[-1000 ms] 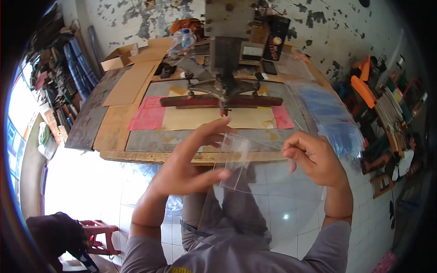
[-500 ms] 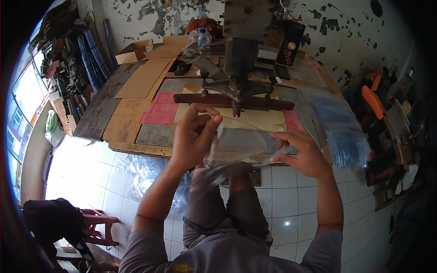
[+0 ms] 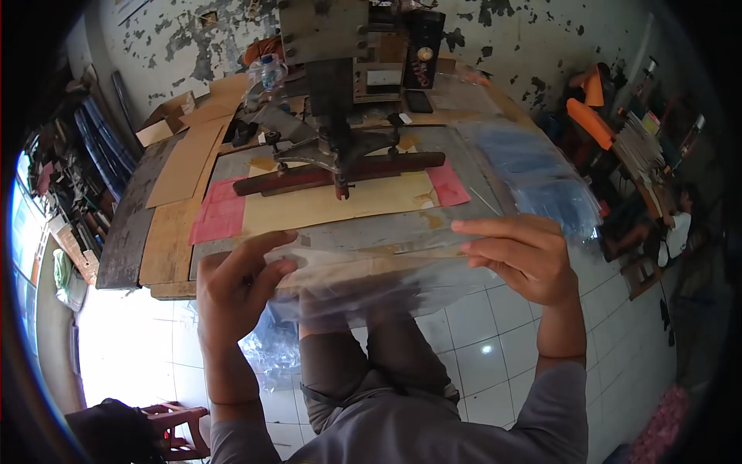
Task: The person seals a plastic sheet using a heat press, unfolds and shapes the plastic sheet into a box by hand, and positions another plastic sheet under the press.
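Observation:
A clear plastic sheet (image 3: 371, 267) stretches between my hands in front of the table edge, its lower part hanging over my knees. My left hand (image 3: 241, 284) pinches its left end between thumb and fingers. At the right end, my right hand (image 3: 519, 259) holds the sheet by thumb and fingertips. Just beyond is a press with a long dark-red bar (image 3: 340, 176), above a yellow sheet (image 3: 340, 207) with pink pieces (image 3: 219, 210) at its ends. Whether the plastic is one layer or two I cannot tell.
Stacked clear plastic sheets (image 3: 533, 174) lie at the table's right. Cardboard (image 3: 182, 174) covers part of the left side. A dial box (image 3: 380, 81), a phone (image 3: 418, 101) and a bottle (image 3: 268, 73) stand or lie behind. More plastic (image 3: 270, 348) is on the floor; a red stool (image 3: 182, 425) is lower left.
My hands have moved farther apart, the left one going left and down. The plastic, looped and bunched before, is now stretched wide between them. The view has shifted to the right.

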A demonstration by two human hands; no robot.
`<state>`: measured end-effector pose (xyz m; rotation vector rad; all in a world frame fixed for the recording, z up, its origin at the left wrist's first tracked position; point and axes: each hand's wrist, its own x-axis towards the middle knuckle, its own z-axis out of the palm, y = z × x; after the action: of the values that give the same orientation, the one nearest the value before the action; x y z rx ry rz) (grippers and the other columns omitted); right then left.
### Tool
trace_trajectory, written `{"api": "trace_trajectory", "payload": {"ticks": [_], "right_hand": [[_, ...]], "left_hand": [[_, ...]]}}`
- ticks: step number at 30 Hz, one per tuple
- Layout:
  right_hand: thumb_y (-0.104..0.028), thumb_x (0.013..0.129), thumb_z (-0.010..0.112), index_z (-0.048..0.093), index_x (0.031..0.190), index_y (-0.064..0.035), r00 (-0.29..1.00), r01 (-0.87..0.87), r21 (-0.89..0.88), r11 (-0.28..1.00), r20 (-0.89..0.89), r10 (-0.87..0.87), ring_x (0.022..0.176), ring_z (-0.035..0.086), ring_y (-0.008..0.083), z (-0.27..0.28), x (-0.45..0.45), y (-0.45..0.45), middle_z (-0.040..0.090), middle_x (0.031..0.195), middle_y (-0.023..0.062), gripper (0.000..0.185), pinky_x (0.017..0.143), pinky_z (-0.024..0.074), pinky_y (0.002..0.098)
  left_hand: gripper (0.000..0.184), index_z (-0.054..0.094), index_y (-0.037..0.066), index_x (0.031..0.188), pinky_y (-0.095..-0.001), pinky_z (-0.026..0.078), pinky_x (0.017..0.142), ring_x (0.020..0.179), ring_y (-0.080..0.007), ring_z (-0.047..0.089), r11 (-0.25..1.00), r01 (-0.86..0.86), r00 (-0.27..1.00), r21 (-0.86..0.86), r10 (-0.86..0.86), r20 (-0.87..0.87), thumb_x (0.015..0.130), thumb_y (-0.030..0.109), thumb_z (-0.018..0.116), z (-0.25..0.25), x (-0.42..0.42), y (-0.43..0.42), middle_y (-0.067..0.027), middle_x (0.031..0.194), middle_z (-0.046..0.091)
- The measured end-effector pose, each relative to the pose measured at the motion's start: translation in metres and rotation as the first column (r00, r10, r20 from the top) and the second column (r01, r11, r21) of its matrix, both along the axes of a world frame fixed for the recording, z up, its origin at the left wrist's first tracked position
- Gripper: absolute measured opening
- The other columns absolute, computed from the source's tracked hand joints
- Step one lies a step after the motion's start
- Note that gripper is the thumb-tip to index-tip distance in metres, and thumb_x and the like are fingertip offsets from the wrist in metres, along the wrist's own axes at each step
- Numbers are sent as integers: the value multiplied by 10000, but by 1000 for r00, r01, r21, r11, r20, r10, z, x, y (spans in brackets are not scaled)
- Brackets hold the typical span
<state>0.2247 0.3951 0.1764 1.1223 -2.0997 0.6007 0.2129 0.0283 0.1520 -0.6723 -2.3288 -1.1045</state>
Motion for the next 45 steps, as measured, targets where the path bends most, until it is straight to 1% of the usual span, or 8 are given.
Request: {"api": "trace_trajectory", "payload": {"ticks": [7, 12, 20, 27, 31, 32, 39, 45], "right_hand": [[-237, 849, 858, 757, 897, -48, 995, 14, 89, 996, 99, -23, 534, 661, 175, 21, 22, 13, 697, 664, 40, 219, 494, 462, 274], [-180, 879, 835, 751, 927, -77, 969, -80, -9, 997, 235, 80, 559, 656, 172, 20, 23, 10, 737, 771, 28, 142, 497, 472, 279], [-184, 930, 793, 767, 1045, -76, 879, -280, -17, 960, 398, 263, 656, 707, 203, 19, 22, -5, 756, 830, 28, 160, 556, 534, 318], [-168, 918, 811, 801, 1157, -80, 782, -438, -76, 896, 459, 421, 580, 665, 136, 5, 18, -23, 766, 806, 14, 255, 477, 438, 296], [-201, 938, 792, 788, 1138, -92, 804, -380, -72, 922, 467, 368, 646, 709, 189, 14, 20, -15, 783, 859, 35, 228, 537, 506, 317], [-213, 946, 785, 783, 1126, -99, 812, -354, -76, 932, 470, 346, 683, 732, 214, 16, 21, -10, 791, 888, 48, 214, 568, 540, 326], [-243, 931, 800, 792, 1114, -96, 856, -187, -148, 971, 461, 235, 641, 702, 193, -1, 21, 22, 795, 908, 47, 235, 555, 517, 313], [-297, 928, 802, 777, 1161, -96, 813, -127, -14, 992, 571, 113, 584, 646, 190, -6, 26, 27, 772, 854, 54, 308, 556, 494, 324]], "left_hand": [[275, 752, 44, 910, -331, 499, 647, 725, -195, 664, 942, 336, 936, -4, -335, -110, 869, 289, 870, -8, -14, -12, -119, 844, 713], [731, 658, 5, 1293, -420, 539, 936, 1252, -362, 661, 742, 661, 734, 113, -670, 105, 754, 416, 934, -19, -19, 1, -193, 1272, 725], [918, 509, 30, 1526, -495, 431, 1151, 1445, -421, 500, 715, 697, 710, -52, -678, 187, 762, 300, 941, -28, -10, 47, -228, 1588, 483], [638, 664, 12, 1329, -548, 368, 1210, 1234, -341, 673, 497, 860, 466, 115, -857, 222, 793, 228, 936, -41, -6, 62, -141, 1259, 739], [318, 769, 24, 961, -354, 574, 692, 732, -230, 719, 540, 828, 470, 151, -815, 339, 759, 170, 968, -43, -12, 51, -91, 865, 770], [305, 701, 46, 777, -309, 403, 483, 552, -155, 596, 581, 794, 526, 179, -804, 279, 752, 172, 979, -41, -11, 49, -52, 680, 672], [454, 548, 61, 677, -293, 312, 502, 534, -76, 402, 847, 520, 658, 112, -481, 579, 752, 163, 984, -73, -16, -24, 17, 568, 477], [413, 571, 28, 675, -230, 436, 477, 525, -72, 634, 913, 365, 557, 183, -372, 743, 818, 151, 938, -63, -4, -46, -64, 596, 670]]}}
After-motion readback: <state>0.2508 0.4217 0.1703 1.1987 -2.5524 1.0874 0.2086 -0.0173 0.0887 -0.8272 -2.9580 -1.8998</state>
